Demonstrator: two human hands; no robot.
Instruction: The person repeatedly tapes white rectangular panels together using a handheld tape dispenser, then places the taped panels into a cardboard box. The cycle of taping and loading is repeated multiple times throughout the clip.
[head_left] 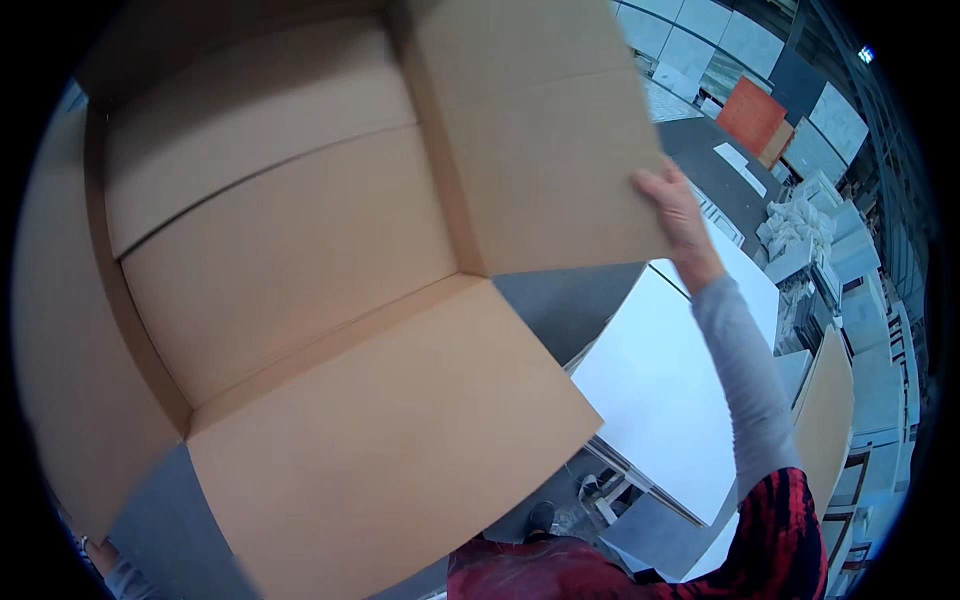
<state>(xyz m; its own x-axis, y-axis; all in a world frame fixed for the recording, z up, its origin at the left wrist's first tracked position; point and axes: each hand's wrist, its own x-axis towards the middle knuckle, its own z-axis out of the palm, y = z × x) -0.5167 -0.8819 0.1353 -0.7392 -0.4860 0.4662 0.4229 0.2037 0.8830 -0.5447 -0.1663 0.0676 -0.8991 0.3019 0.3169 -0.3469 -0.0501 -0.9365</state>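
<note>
A large brown cardboard box [290, 260] fills the left and middle of the head view, tilted so that I look into its bare inside. Its flaps are spread outward, and a dark seam crosses the bottom panel. My right hand [680, 215] grips the outer edge of the right flap [550, 170], thumb on the inner face and the other fingers hidden behind. At the lower left, a sliver of my left hand [102, 553] shows by the lower end of the left flap [95, 400]; its fingers are hidden by the cardboard.
White panels [660, 380] lie stacked at my right, beside a dark grey table [705, 150]. Crumpled white wrapping [795, 228] lies further right. Stone-like slabs [725, 40] and a reddish-orange panel [748, 118] stand at the back. My shoe [540, 517] shows below.
</note>
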